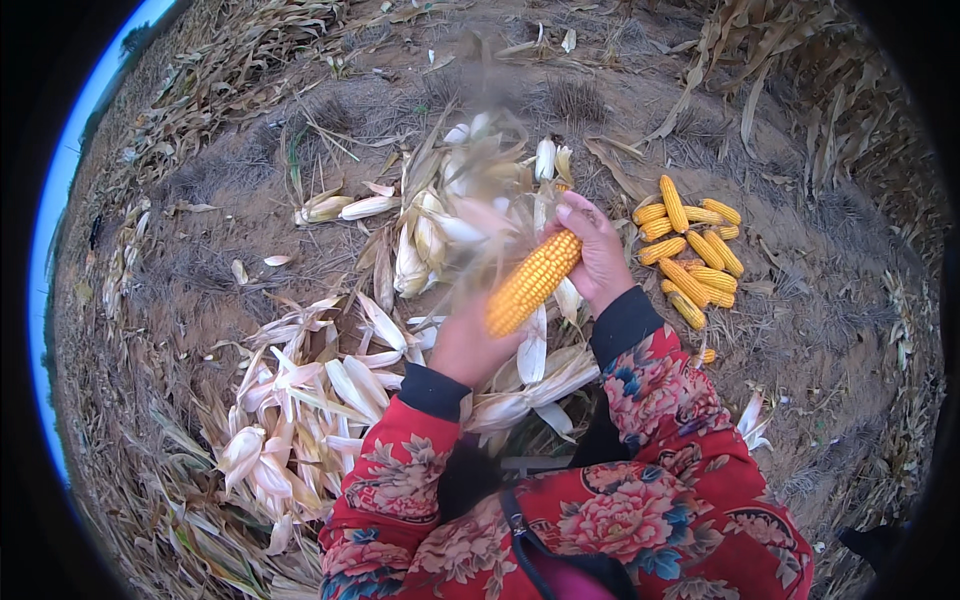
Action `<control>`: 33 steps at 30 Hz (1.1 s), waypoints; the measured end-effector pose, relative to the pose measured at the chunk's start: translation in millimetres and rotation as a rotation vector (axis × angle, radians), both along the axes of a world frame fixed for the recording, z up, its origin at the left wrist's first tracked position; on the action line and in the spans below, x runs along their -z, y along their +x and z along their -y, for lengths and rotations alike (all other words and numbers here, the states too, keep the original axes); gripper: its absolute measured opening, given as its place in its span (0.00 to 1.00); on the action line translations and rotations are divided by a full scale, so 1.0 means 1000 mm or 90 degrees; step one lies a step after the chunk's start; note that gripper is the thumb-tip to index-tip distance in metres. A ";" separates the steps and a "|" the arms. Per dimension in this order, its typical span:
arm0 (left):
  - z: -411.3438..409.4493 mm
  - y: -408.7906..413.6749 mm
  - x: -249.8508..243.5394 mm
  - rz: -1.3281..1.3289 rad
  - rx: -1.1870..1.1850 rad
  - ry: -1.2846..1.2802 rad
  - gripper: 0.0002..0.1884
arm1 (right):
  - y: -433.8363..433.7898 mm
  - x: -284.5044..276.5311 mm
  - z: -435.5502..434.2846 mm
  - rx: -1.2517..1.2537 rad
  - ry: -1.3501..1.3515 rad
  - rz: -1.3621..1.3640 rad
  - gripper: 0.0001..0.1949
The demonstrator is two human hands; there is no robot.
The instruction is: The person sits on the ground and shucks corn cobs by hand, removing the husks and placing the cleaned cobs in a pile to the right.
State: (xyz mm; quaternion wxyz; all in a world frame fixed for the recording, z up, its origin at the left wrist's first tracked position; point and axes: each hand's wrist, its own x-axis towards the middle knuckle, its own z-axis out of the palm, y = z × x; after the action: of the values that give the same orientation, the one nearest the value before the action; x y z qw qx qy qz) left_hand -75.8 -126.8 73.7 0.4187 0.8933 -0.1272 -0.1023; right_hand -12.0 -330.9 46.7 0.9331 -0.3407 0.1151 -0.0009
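Observation:
A yellow ear of corn (534, 283), its kernels bare, slants between my two hands. My right hand (598, 255) grips its upper end, with the thumb on top. At the lower end is my left hand (474, 341), blurred and partly hidden behind the ear. Blurred strips of dry husk (469, 277) rise from the left fingers, which appear closed on them. Just beyond the hands lies a heap of ears still in pale husks (420, 247). Stripped husks (300, 427) are piled to the left of my left forearm.
On the right, a pile of husked corn ears (694, 259) rests on the bare soil (810, 300). Dry corn stalks (847, 97) stand or lean at the upper right. More dry leaves (240, 67) cover the ground at the upper left. A loose husk (752, 421) lies beside my right sleeve.

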 end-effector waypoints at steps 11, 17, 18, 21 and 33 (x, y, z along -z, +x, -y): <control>-0.013 -0.001 -0.021 0.183 -0.001 0.205 0.23 | 0.007 -0.001 0.024 -0.011 -0.429 0.068 0.15; -0.022 0.004 -0.003 0.265 -0.029 0.213 0.23 | -0.014 -0.011 -0.002 -0.156 -0.876 0.232 0.11; -0.022 0.005 -0.003 0.264 -0.024 0.207 0.23 | -0.013 -0.008 -0.005 -0.126 -0.776 0.175 0.11; -0.020 0.004 -0.003 0.243 -0.026 0.181 0.24 | 0.003 0.009 0.009 -0.008 -0.551 0.062 0.10; -0.031 0.011 0.004 0.184 -0.072 0.130 0.26 | -0.009 -0.005 0.012 -0.276 -0.484 -0.056 0.24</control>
State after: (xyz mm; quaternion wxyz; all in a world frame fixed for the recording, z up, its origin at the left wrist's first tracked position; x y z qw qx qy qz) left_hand -64.5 -95.6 69.5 0.3087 0.9422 -0.1243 0.0383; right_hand -21.4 -342.6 51.7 0.7144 -0.6756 0.0719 0.1675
